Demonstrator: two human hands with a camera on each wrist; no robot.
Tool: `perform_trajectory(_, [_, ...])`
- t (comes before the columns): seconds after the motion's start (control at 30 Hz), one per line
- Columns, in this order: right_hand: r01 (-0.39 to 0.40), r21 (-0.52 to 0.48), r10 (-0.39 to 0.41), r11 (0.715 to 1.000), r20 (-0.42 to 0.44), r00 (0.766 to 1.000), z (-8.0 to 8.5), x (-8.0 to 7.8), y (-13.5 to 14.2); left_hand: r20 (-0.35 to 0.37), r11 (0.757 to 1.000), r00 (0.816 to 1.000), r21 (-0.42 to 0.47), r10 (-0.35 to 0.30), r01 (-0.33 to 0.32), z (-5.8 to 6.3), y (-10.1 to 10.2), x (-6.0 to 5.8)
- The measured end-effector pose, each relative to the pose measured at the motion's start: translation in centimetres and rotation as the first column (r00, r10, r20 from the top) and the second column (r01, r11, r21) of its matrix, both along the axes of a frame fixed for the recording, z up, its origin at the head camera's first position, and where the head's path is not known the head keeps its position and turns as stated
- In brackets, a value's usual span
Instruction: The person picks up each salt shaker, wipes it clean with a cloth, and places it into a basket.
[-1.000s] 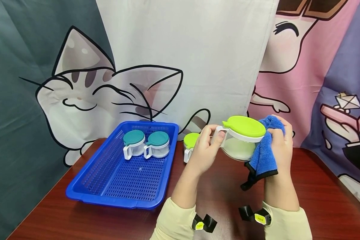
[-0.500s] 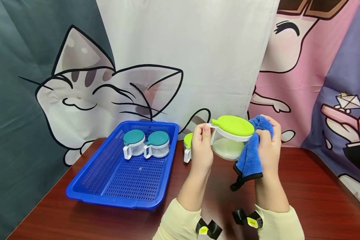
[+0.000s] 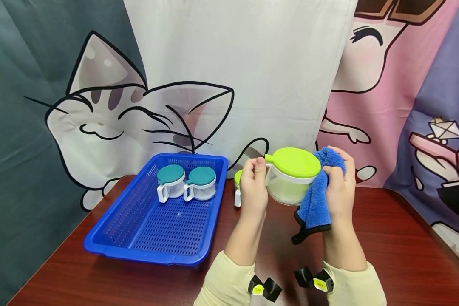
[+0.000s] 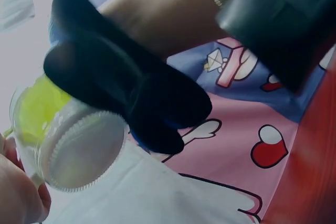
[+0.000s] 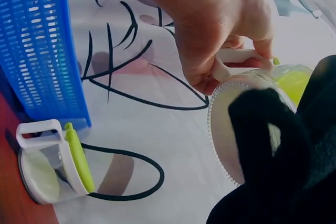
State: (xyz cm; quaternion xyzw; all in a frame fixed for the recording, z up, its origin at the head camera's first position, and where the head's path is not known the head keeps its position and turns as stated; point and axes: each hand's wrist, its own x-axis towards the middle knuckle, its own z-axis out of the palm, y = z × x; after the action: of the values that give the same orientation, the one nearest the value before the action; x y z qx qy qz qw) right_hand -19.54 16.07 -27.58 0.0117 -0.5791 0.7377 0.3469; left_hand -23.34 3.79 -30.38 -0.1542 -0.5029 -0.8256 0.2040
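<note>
My left hand (image 3: 253,187) grips the white handle of a clear seasoning jar (image 3: 288,190) with a lime green lid (image 3: 295,162), raised above the table. In my right hand (image 3: 340,187) is a blue cloth (image 3: 316,199) with black edging, bunched against the jar's right side. A corner of the cloth hangs down below the jar. From the right wrist view, the fingers of the left hand curl through the jar's handle (image 5: 244,56), and the ridged rim of its base (image 5: 215,135) faces the camera. Dark cloth (image 4: 105,72) covers much of the left wrist view.
A blue perforated basket (image 3: 149,258) sits at the left of the reddish wooden table (image 3: 61,280), holding two jars with teal lids (image 3: 201,176). Behind my left hand stands another green-lidded jar (image 3: 238,191), partly hidden. A printed curtain (image 3: 283,76) hangs behind the table.
Both hands have shifted left with the jar and cloth, mostly in the first half second. The left hand has turned more upright and now hides more of the jar behind it.
</note>
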Motion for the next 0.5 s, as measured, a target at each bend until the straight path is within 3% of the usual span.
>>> perform_trajectory(0.3, [-0.112,-0.029,0.113,0.993,0.050,0.992,0.5,0.4,0.3,0.030,0.992,0.991,-0.002,-0.130,0.130,-0.5,-0.8,-1.0])
perform_trajectory(0.5, [-0.176,0.028,0.174,0.984,0.049,0.983,0.7,0.6,0.4,0.061,0.983,0.981,-0.008,-0.184,0.184,-0.5,-1.1,-1.4])
